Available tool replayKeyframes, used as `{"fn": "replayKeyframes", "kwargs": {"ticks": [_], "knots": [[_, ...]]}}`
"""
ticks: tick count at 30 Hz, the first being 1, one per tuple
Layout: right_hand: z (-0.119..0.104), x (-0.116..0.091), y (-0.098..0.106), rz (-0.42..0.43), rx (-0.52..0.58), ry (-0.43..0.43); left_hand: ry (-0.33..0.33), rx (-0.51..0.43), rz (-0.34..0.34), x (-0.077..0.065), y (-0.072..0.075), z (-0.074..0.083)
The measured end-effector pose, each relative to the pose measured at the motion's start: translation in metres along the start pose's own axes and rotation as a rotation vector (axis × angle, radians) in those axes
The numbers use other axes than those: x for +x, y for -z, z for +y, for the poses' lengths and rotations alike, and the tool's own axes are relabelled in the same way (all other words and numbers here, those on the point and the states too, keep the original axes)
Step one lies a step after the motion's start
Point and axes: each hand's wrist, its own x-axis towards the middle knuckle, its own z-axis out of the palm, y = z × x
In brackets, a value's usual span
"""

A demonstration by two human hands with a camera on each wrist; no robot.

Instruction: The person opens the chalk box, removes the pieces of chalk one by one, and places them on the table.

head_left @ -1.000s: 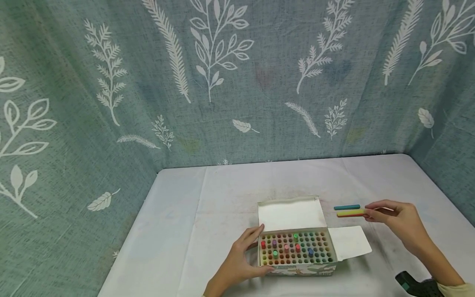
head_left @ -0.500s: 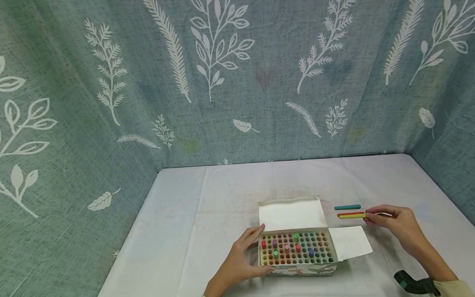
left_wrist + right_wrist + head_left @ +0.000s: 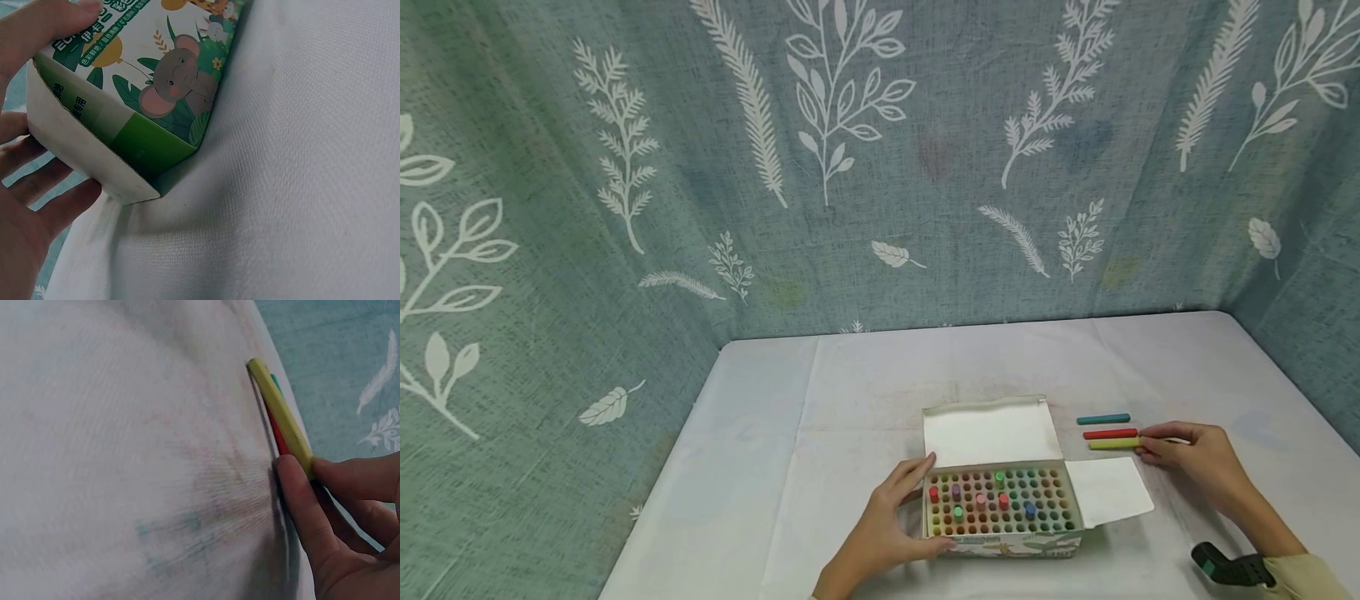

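My left hand (image 3: 883,521) grips the left end of an open cardboard box (image 3: 1003,544), thumb at the front and fingers round the far side. In the left wrist view its fingers touch a white end flap (image 3: 87,140). Inside the box, several coloured chalk sticks stand upright in a holed insert (image 3: 1037,492); many holes show no stick. To the right of the box, my right hand (image 3: 1206,462) pinches the end of a yellow chalk stick (image 3: 281,412) between thumb and fingers. It lies low over the table, in front of a red chalk stick (image 3: 1110,433).
A teal chalk stick (image 3: 1103,419) lies behind the red one. The box's lid (image 3: 988,429) is folded back, and its right flap (image 3: 1108,489) sticks out over the white tablecloth (image 3: 760,450). A leaf-patterned curtain (image 3: 880,167) encloses the table.
The right hand has moved slightly toward the front with the yellow stick. The red stick, earlier overlapping the yellow one, now lies apart behind it. The left hand and box have stayed put.
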Motion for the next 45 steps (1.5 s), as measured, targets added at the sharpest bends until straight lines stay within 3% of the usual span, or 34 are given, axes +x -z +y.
{"fn": "replayKeyframes", "kwargs": {"ticks": [10, 24, 28, 35, 37, 40, 45], "knots": [[-0.002, 0.001, -0.003, 0.015, -0.074, 0.012, -0.051, 0.039, 0.009, -0.001, 0.000, 0.002], [-0.014, -0.004, -0.006, 0.074, -0.198, 0.037, 0.013, 0.012, 0.007, 0.000, 0.000, 0.002], [-0.013, -0.001, -0.001, 0.093, -0.237, 0.115, 0.001, 0.017, 0.009, 0.000, 0.000, 0.002], [0.026, 0.025, 0.007, 0.115, -0.265, 0.328, -0.019, 0.032, 0.008, 0.001, 0.000, 0.000], [0.019, 0.022, 0.008, 0.096, -0.236, 0.382, -0.007, 0.026, 0.008, 0.000, 0.000, -0.001], [-0.013, 0.005, 0.007, 0.071, -0.190, 0.402, 0.012, 0.015, 0.008, 0.000, 0.000, -0.001], [-0.063, -0.023, 0.005, 0.044, -0.234, 0.441, 0.008, 0.008, 0.004, -0.001, 0.000, -0.002]]}}
